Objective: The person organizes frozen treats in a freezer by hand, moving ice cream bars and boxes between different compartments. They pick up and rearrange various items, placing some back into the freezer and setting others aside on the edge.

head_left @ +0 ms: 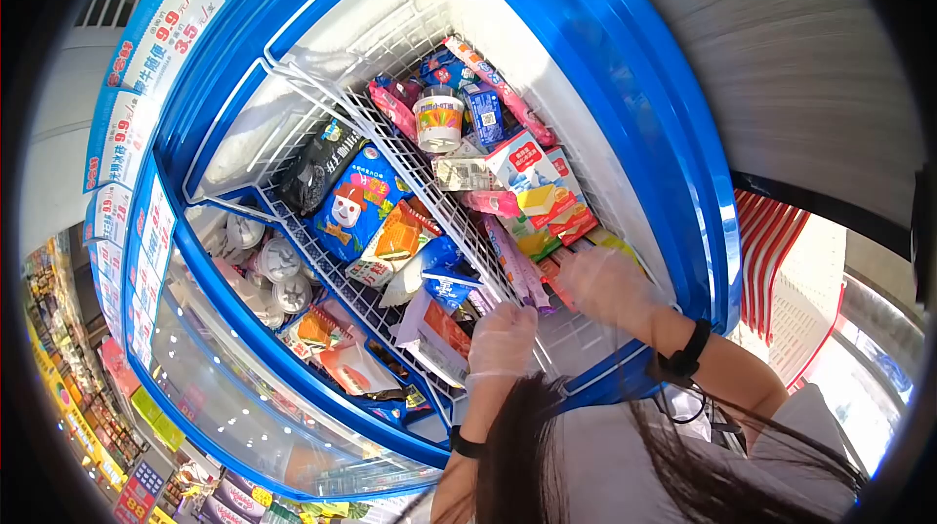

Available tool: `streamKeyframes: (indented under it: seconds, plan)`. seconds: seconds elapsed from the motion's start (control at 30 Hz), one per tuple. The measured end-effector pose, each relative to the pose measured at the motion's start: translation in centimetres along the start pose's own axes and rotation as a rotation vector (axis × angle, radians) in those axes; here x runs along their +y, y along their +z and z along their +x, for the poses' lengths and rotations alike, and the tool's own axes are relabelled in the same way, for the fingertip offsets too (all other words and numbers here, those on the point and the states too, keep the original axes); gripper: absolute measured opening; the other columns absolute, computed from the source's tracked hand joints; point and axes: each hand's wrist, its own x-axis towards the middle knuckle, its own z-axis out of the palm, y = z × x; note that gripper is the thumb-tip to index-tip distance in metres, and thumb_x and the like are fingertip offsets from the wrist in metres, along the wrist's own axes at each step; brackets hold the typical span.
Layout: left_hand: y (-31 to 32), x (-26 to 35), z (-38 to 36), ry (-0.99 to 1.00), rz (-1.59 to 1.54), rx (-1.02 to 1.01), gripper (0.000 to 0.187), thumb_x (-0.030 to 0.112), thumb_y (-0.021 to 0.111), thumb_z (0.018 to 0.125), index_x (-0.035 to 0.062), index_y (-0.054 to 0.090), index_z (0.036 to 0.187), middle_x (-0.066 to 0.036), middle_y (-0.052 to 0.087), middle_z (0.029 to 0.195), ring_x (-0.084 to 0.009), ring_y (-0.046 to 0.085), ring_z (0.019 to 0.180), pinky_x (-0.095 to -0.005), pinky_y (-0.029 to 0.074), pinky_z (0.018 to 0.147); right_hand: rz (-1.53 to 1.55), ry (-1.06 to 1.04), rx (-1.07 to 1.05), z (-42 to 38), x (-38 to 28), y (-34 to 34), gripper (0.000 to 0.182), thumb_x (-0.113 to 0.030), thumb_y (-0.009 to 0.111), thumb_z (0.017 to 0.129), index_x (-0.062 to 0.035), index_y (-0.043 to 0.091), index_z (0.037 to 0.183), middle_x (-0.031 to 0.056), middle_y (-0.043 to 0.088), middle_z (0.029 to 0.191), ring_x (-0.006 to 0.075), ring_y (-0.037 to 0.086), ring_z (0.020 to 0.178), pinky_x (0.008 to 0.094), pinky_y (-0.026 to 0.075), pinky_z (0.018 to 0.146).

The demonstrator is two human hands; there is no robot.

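Note:
Both hands wear clear plastic gloves and reach into a blue-rimmed chest freezer (673,134). My left hand (503,341) has its fingers curled at the wire divider, beside a white and red packet (436,329) and a pink-purple wrapper (517,265); what it holds, if anything, is hidden. My right hand (607,282) is bent over wrapped ice creams at the near end of the right basket, close to a red wrapper (554,282); its grip is hidden. Beyond it lie a red and white box (535,182), a white tub (439,120) and a blue box (483,114).
Wire dividers (390,148) split the freezer. Its left sections hold a blue bag (361,202), a black bag (317,168) and round cups (283,275). Price labels (161,31) line the left edge. A red and white basket (781,261) stands at the right.

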Motion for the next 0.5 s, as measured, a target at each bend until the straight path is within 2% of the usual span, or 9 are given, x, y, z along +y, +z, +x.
streamKeyframes:
  seconds: [0.07, 0.1, 0.17, 0.2, 0.27, 0.33, 0.4, 0.47, 0.5]
  plan:
    - [0.1, -0.6, 0.7, 0.004, -0.031, 0.028, 0.034, 0.034, 0.056, 0.088, 0.0013, 0.064, 0.084, -0.026, 0.064, 0.083, -0.0431, 0.063, 0.082, -0.0497, 0.049, 0.076, 0.104, 0.103, 0.039, 0.6, 0.4, 0.1, 0.018, -0.021, 0.059, 0.085, -0.0045, 0.065, 0.087, 0.0132, 0.068, 0.085, 0.0315, 0.067, 0.083, 0.0429, 0.054, 0.074]
    - [0.1, -0.6, 1.1, 0.011, -0.063, 0.059, 0.032, 0.032, 0.057, 0.089, 0.0012, 0.065, 0.086, -0.026, 0.064, 0.082, -0.0428, 0.063, 0.080, -0.0496, 0.049, 0.074, 0.098, 0.097, 0.039, 0.9, 0.5, -0.3, 0.018, -0.021, 0.059, 0.085, -0.0045, 0.065, 0.087, 0.0132, 0.068, 0.085, 0.0315, 0.067, 0.083, 0.0429, 0.054, 0.074]
    - [0.1, -0.2, 1.3, 0.076, -0.113, 0.149, 0.030, 0.030, 0.057, 0.090, 0.0008, 0.065, 0.087, -0.025, 0.064, 0.082, -0.0419, 0.063, 0.078, -0.0484, 0.049, 0.073, 0.392, 0.192, 0.514, 1.8, 0.0, -1.4, 0.034, -0.027, 0.062, 0.087, -0.0004, 0.059, 0.108, 0.0153, 0.064, 0.095, 0.0337, 0.063, 0.087, 0.0448, 0.050, 0.075]
    - [0.2, 0.0, 1.5, 0.142, -0.156, 0.236, 0.028, 0.027, 0.057, 0.091, 0.0003, 0.065, 0.089, -0.024, 0.064, 0.082, -0.0411, 0.063, 0.077, -0.0472, 0.049, 0.071, 0.383, 0.176, 0.506, 2.5, -0.4, -1.9, 0.034, -0.027, 0.062, 0.087, -0.0004, 0.059, 0.108, 0.0153, 0.064, 0.095, 0.0337, 0.063, 0.087, 0.0448, 0.050, 0.075]
    - [0.8, -0.2, 2.6, 0.146, -0.270, 0.235, 0.027, 0.025, 0.057, 0.092, -0.0001, 0.064, 0.089, -0.023, 0.065, 0.082, -0.0394, 0.063, 0.076, -0.0456, 0.049, 0.071, 0.261, 0.373, 0.574, 3.8, -1.2, -2.7, 0.063, -0.034, 0.068, 0.085, 0.0007, 0.045, 0.132, 0.0187, 0.059, 0.113, 0.0367, 0.057, 0.104, 0.0457, 0.046, 0.089]
    - [1.6, -0.4, 3.7, 0.153, -0.490, 0.223, 0.025, 0.023, 0.055, 0.093, -0.0004, 0.065, 0.097, -0.021, 0.065, 0.082, -0.0353, 0.065, 0.078, -0.0425, 0.049, 0.072, 0.205, 0.324, 0.564, 5.8, -0.6, -2.6, 0.073, -0.036, 0.070, 0.082, 0.0005, 0.039, 0.137, 0.0200, 0.055, 0.119, 0.0369, 0.054, 0.110, 0.0449, 0.044, 0.093]
    - [1.3, -0.1, 4.2, 0.164, -0.454, 0.222, 0.026, 0.022, 0.054, 0.094, -0.0003, 0.065, 0.100, -0.022, 0.066, 0.084, -0.0347, 0.065, 0.080, -0.0422, 0.050, 0.073, 0.152, 0.282, 0.564, 7.2, -0.3, -3.1, 0.085, -0.038, 0.072, 0.080, 0.0004, 0.032, 0.143, 0.0212, 0.052, 0.125, 0.0372, 0.050, 0.116, 0.0441, 0.041, 0.098]
    - [2.1, -0.6, 5.0, 0.179, -0.445, 0.205, 0.029, 0.021, 0.052, 0.095, 0.0004, 0.063, 0.111, -0.023, 0.066, 0.092, -0.0351, 0.066, 0.087, -0.0405, 0.051, 0.078, 0.264, 0.390, 0.241, 7.9, -0.2, -4.2, 0.084, -0.036, 0.072, 0.079, 0.0009, 0.033, 0.144, 0.0230, 0.053, 0.124, 0.0376, 0.051, 0.116, 0.0432, 0.041, 0.100]
    - [2.4, -0.9, 5.4, 0.175, -0.452, 0.209, 0.029, 0.021, 0.052, 0.095, 0.0004, 0.063, 0.111, -0.023, 0.066, 0.092, -0.0351, 0.066, 0.087, -0.0405, 0.051, 0.078, 0.259, 0.384, 0.237, 8.0, 0.0, -3.6, 0.084, -0.036, 0.072, 0.079, 0.0009, 0.033, 0.144, 0.0230, 0.053, 0.124, 0.0376, 0.051, 0.116, 0.0432, 0.041, 0.100]
